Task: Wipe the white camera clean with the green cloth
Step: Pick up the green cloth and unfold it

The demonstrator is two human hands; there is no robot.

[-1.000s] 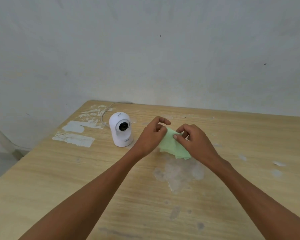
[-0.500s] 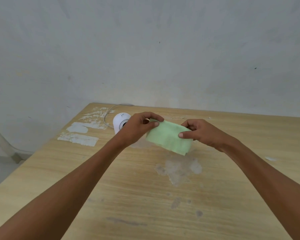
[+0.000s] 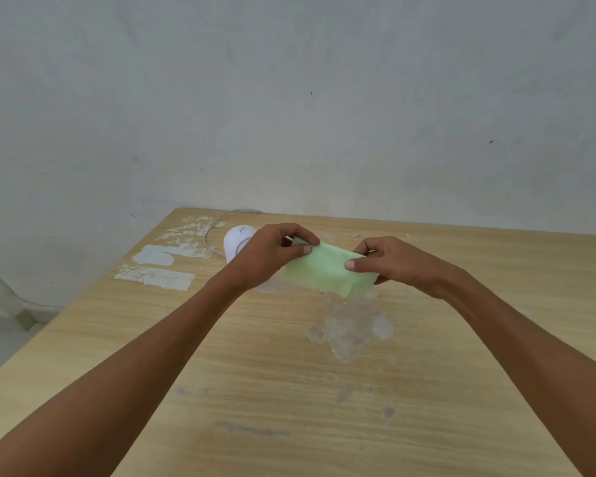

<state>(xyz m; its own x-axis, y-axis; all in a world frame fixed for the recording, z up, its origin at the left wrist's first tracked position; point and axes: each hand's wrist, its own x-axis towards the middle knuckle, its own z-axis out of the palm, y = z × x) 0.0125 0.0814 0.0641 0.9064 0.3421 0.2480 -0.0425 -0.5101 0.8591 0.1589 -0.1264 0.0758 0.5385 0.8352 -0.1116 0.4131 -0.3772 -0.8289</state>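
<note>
The green cloth (image 3: 327, 271) is folded into a flat rectangle and held stretched above the table between both hands. My left hand (image 3: 272, 253) pinches its left end and my right hand (image 3: 389, 265) pinches its right end. The white camera (image 3: 234, 241) stands on the table just behind my left hand, which hides most of it; only its rounded top and left side show. A thin white cable (image 3: 217, 222) curves from the camera toward the table's back edge.
The wooden table (image 3: 289, 390) carries white paint patches at its back left (image 3: 155, 270) and a pale smear (image 3: 351, 325) under the cloth. A grey wall rises right behind the table. The table's left edge drops to the floor.
Both hands lifted the crumpled cloth off the table and spread it into a flat folded rectangle. My left hand now covers most of the camera.
</note>
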